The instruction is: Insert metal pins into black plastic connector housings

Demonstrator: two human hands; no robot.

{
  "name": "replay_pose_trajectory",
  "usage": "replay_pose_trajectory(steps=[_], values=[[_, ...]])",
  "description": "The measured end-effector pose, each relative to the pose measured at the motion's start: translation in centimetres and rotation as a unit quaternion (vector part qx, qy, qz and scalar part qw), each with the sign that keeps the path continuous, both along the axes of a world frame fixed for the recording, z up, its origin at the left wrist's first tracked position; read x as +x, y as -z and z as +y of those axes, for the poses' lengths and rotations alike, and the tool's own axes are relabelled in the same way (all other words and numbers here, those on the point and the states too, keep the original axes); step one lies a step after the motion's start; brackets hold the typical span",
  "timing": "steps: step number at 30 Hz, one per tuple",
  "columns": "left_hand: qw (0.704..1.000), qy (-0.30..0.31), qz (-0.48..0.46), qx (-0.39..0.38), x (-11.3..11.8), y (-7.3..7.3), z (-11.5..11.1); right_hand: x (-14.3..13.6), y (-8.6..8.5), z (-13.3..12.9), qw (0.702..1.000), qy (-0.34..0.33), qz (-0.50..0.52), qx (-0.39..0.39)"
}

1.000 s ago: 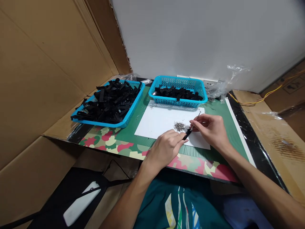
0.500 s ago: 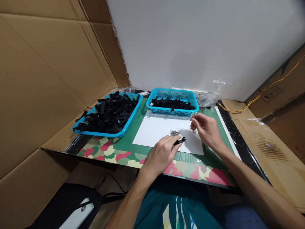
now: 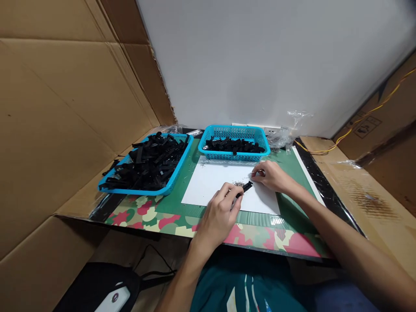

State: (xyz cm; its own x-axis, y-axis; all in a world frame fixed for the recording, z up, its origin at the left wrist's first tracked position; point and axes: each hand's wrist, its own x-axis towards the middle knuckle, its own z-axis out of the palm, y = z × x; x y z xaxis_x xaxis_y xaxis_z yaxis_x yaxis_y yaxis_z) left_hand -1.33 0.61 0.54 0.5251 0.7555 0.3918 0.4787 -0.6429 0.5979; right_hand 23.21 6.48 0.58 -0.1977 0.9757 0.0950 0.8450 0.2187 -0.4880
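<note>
Between the fingers of my left hand is a small black plastic part, its far end sticking out to the right above the white sheet. My right hand hovers just beyond that end with its fingertips pinched. A thin, light, pin-like piece shows at those fingertips, too small to name surely. Just behind the black part lies a small pile of tiny metal pieces, partly hidden by my left fingers.
A wide blue tray heaped with black parts stands at the left. Behind the sheet is a blue basket holding more black parts. Crumpled clear plastic lies by the wall, and cardboard walls flank the table.
My right hand has moved left, closer to the black part. My left hand has tilted the part's far end upward. The view has shifted slightly.
</note>
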Motion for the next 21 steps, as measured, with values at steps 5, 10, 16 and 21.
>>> replay_pose_trajectory(steps=[5, 10, 16, 21], values=[[0.999, -0.019, -0.043, -0.005, 0.0, 0.3, 0.4, -0.3, 0.4, -0.7, 1.000, -0.015, -0.012, 0.007], [0.991, -0.043, -0.124, -0.012, -0.2, 1.0, 0.7, -0.4, 0.2, -1.2, 1.000, -0.025, 0.000, 0.001], [0.986, -0.078, -0.147, -0.033, -0.3, 1.0, 0.7, 0.7, -0.4, -1.3, 0.998, 0.003, 0.062, -0.006], [0.987, -0.062, -0.143, -0.042, -0.3, 1.0, 0.7, 0.8, -0.7, -1.6, 0.999, 0.000, 0.032, -0.021]])
